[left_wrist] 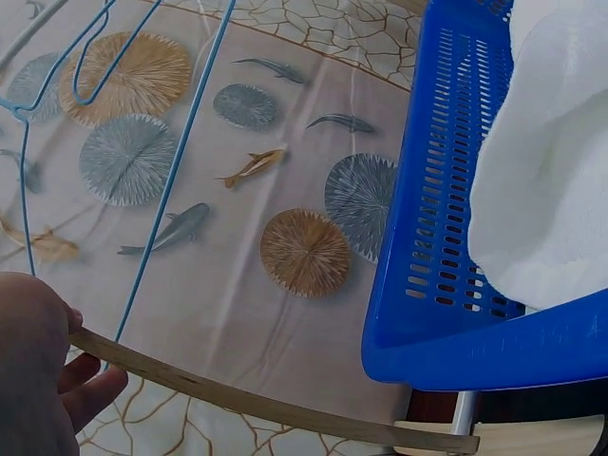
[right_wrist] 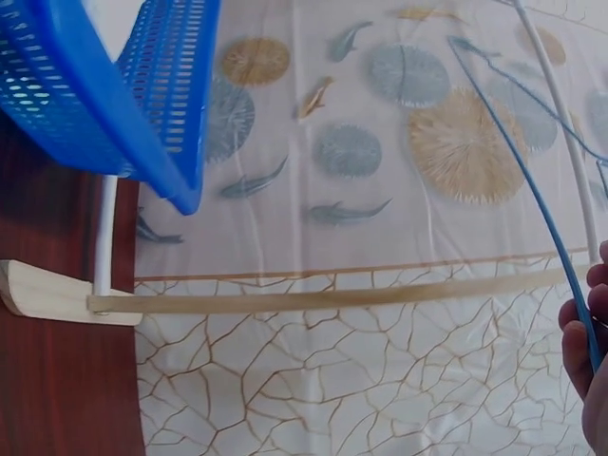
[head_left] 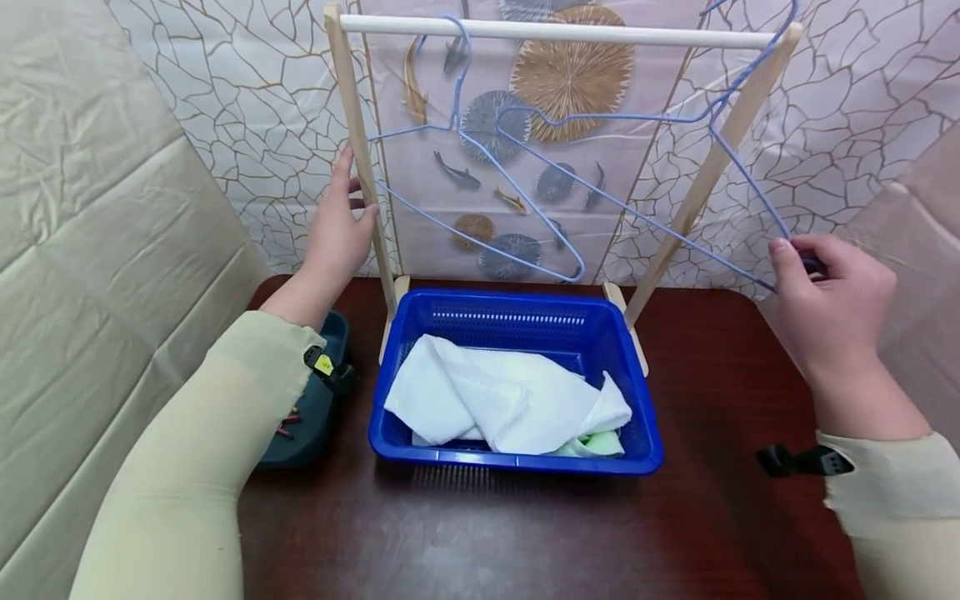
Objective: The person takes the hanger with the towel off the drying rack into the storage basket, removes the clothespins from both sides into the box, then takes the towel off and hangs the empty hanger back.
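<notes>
My left hand (head_left: 339,221) is at the left post (head_left: 352,108) of a wooden rack; in the left wrist view the post runs between thumb and fingers. A blue wire hanger (head_left: 525,196) hangs from the rack's white rod (head_left: 570,32), its left end hidden behind the post and hand. With thumb and curled fingers, my right hand (head_left: 840,300) pinches the lower corner of a second blue wire hanger (head_left: 645,215). Its hook passes by the rod's right end and leaves the top of the head view, so whether it rests on the rod is unclear.
Below the rod stands a blue plastic basket (head_left: 648,417) holding white cloth (head_left: 517,392) and some pale green cloth (head_left: 596,443). A dark tray (head_left: 300,450) with small reddish items lies under my left forearm. The rack's right post (head_left: 712,175) leans beside the second hanger.
</notes>
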Action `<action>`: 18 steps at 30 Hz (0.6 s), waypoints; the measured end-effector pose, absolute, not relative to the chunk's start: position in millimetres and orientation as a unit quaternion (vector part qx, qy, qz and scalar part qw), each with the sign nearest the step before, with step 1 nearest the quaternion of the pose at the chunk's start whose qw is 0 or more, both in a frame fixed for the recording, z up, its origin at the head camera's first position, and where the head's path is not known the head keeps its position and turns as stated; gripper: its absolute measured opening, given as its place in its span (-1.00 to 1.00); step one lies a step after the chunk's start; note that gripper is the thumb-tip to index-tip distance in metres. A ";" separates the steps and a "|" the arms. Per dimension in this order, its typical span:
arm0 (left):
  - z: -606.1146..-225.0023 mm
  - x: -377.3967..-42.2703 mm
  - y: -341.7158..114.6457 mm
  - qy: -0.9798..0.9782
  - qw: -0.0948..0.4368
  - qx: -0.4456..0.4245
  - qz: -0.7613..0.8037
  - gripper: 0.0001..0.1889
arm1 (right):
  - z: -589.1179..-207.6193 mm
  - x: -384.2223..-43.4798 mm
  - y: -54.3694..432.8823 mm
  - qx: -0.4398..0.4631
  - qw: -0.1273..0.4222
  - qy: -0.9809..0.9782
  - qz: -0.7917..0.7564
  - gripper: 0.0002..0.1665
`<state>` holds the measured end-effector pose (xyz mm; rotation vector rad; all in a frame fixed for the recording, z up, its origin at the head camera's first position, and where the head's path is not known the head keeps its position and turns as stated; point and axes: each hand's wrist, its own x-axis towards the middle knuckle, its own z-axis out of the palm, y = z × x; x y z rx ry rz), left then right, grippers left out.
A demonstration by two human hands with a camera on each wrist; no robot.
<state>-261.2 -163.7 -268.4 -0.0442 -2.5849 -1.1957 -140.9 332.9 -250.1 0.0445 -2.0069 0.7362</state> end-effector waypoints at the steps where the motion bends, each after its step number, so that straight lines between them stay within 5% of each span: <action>1: -268.1 -261.3 -163.6 -0.898 0.146 -0.015 -0.414 -0.12 | -247.8 -141.5 331.7 0.012 0.475 -0.828 0.298 -0.60; 18: -269.3 -260.6 -162.4 -0.906 0.149 -0.013 -0.397 -0.14 | -229.2 -165.2 305.7 -0.010 0.392 -0.890 0.233 -0.55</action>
